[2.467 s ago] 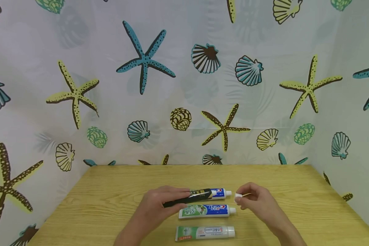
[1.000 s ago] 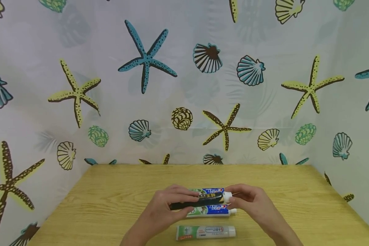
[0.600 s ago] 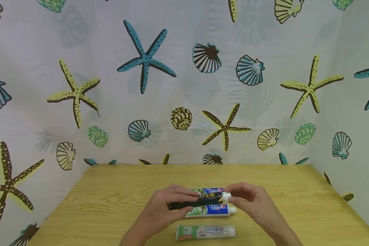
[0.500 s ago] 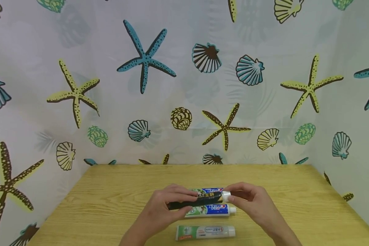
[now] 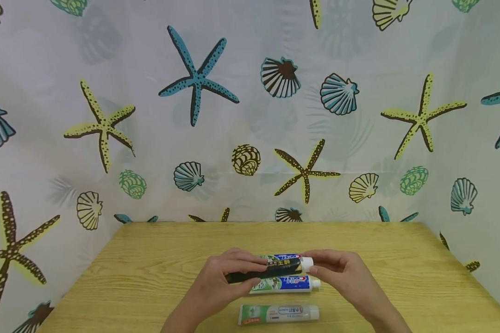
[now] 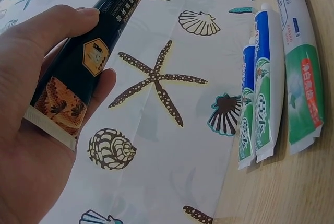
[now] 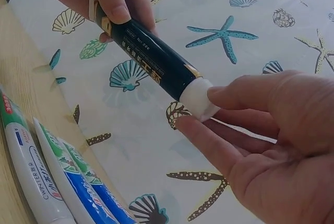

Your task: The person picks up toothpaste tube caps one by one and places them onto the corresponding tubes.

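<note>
A black toothpaste tube (image 5: 281,269) is held above the table, its capped end toward the right. My left hand (image 5: 222,282) grips its flat end, the thumb on one side and fingers on the other, as the left wrist view shows. At the other end sits a white cap (image 7: 199,98), on the tube's neck. My right hand (image 5: 343,273) pinches this cap between thumb and index finger. Below and behind the black tube lie two blue-and-green toothpaste tubes (image 5: 293,283), partly hidden by it. Nearer the front is a green-and-white toothpaste tube (image 5: 279,314).
The wooden table (image 5: 158,249) carries the three lying tubes side by side, their necks or caps toward the right. A white cloth (image 5: 250,125) printed with starfish and shells hangs behind and along both sides.
The white cap was in my right hand, apart from the black tube; now it sits on the tube's end. The black tube has shifted slightly right. In the last half second little has moved.
</note>
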`<act>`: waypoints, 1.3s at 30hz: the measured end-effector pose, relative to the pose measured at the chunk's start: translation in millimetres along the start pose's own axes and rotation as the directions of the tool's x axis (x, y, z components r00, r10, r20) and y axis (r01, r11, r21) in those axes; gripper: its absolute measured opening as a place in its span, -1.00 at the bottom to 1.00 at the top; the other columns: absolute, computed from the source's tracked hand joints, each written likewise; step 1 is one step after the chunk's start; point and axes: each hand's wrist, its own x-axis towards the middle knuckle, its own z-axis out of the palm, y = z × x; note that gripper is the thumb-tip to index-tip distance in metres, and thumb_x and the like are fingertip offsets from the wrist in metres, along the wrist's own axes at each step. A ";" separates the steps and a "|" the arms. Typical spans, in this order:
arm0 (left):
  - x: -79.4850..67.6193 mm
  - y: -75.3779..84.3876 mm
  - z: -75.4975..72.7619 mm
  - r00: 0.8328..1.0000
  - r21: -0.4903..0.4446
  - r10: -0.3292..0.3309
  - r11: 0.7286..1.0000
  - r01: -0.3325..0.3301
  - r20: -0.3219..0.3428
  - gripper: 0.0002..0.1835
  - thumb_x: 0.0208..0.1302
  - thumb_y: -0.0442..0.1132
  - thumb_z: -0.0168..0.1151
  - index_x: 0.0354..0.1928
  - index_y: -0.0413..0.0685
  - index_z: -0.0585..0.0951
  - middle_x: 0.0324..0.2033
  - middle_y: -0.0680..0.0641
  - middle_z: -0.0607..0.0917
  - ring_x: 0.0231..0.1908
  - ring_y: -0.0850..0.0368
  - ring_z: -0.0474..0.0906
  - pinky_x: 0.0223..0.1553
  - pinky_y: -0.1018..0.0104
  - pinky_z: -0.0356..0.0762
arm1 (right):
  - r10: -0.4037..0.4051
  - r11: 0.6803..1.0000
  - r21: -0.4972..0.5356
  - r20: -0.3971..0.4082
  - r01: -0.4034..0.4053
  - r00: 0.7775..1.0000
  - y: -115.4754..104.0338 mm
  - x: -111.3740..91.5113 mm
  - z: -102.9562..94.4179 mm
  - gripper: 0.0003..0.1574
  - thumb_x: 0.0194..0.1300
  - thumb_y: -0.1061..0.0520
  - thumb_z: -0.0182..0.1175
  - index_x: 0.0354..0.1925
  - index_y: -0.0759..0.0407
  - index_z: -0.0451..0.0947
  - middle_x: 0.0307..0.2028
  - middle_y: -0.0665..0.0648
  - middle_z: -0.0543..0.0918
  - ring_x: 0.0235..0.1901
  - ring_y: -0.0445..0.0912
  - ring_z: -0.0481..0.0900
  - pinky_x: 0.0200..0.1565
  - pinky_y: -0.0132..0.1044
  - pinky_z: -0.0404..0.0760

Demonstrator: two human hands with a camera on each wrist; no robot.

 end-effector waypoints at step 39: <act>-0.1 1.8 0.8 0.999 0.019 0.035 0.999 -0.035 -0.007 -0.76 0.08 -0.18 0.27 -0.16 0.24 0.65 -0.16 0.22 0.65 -0.10 0.31 0.51 -0.19 0.42 0.56 | -0.040 0.998 0.041 -0.009 0.040 0.999 -1.7 -0.1 1.8 -0.55 0.16 -0.01 0.19 0.02 0.06 0.41 0.08 0.11 0.45 0.03 -0.05 0.49 0.01 -0.26 0.52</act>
